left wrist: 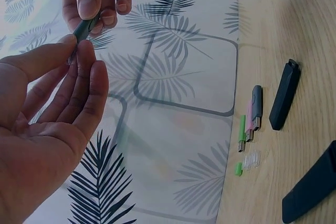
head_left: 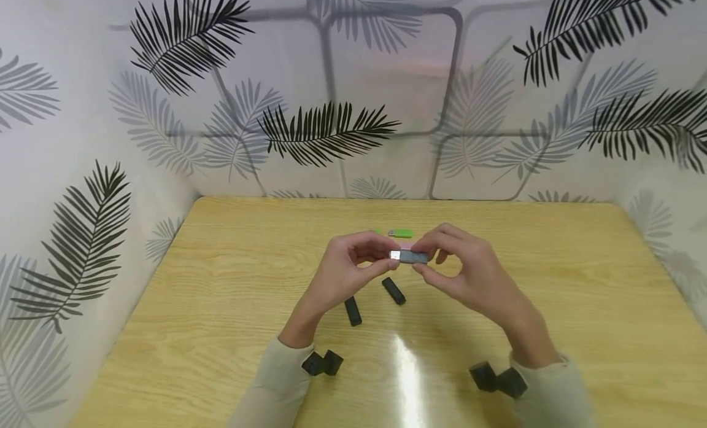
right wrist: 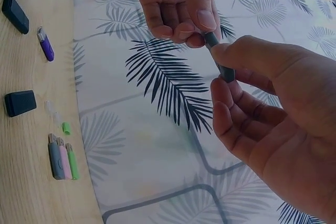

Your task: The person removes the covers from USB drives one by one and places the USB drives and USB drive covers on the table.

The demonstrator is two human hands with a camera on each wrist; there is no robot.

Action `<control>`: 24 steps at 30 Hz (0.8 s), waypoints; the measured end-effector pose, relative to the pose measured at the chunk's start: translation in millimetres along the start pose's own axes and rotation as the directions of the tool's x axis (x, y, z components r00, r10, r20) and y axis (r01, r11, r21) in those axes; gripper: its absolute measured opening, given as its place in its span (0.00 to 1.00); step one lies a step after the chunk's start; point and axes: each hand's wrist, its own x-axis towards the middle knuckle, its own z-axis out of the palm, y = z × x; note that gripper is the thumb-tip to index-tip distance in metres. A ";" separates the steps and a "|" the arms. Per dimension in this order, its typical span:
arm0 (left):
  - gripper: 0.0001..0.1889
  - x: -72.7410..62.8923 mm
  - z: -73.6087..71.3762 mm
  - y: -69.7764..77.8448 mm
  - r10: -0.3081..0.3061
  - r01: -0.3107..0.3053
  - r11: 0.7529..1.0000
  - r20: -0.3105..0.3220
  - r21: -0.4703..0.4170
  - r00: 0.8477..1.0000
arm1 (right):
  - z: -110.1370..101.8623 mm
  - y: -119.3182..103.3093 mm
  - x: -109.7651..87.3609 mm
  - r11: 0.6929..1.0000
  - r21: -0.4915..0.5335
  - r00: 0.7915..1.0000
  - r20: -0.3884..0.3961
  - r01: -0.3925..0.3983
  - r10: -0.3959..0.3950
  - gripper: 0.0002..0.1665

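A dark grey USB flash drive (head_left: 413, 256) with a silver metal plug is held up above the table between both hands. My left hand (head_left: 348, 265) pinches its plug end between thumb and fingertips. On the other end, the thumb and fingers of my right hand (head_left: 472, 265) grip the grey body. The same drive (right wrist: 223, 66) slants between the two hands in the right wrist view. Below, a second grey flash drive (left wrist: 256, 103), a pink one (left wrist: 249, 124) and a green one (left wrist: 242, 129) lie side by side on the table.
A small green cap (left wrist: 238, 169) and clear caps (left wrist: 252, 159) lie beside the row of drives. A purple flash drive (right wrist: 45, 44) lies apart. Two black oblong objects (head_left: 393, 291) rest nearer on the wooden table (head_left: 232, 280). A patterned backdrop (head_left: 375, 78) stands behind.
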 end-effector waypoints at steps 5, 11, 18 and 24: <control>0.10 -2.5 -19.1 0.8 0.016 -0.019 0.998 -0.046 -0.059 0.999 | -13.3 2.4 -2.7 0.999 -0.022 0.999 -0.039 0.026 -0.027 0.19; 0.10 -3.5 -32.4 -0.4 0.017 -0.023 0.996 -0.071 -0.090 0.997 | -23.2 5.2 -5.0 0.998 -0.044 0.997 -0.066 0.038 -0.041 0.20; 0.10 -2.0 -22.8 -7.6 -0.046 0.044 0.999 -0.082 -0.030 0.996 | -20.0 11.3 -7.8 0.996 -0.083 0.996 -0.085 0.011 -0.018 0.18; 0.11 -4.5 -19.4 -15.9 -0.089 0.089 0.996 -0.102 -0.010 0.991 | -12.4 20.4 -10.9 0.997 -0.068 0.996 -0.088 -0.024 0.018 0.17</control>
